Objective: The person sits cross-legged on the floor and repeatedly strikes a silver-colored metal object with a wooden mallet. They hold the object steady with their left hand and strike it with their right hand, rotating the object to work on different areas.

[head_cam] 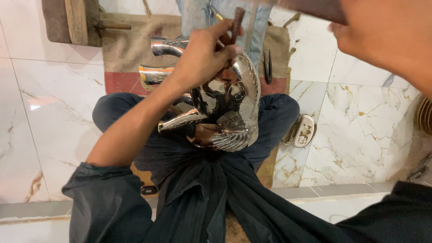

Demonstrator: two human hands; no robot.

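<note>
A shiny embossed silver metal piece (240, 105) with curved spouts and a feathered part rests on my crossed legs. My left hand (202, 56) is over its upper side, fingers closed around a thin brown punch (237, 20) that stands upright with its lower end against the metal. My right hand (382, 36) is raised at the top right, close to the camera. It grips a dark, blurred tool (315, 9) that reaches left across the top edge; its head is out of view.
I sit on a white marble floor (58, 117). A burlap mat (126, 49) lies ahead with a wooden block (72, 20), dark tweezers (268, 67) and blue denim (256, 27). A small white object (303, 130) lies by my right knee, metal items (424, 114) at the right edge.
</note>
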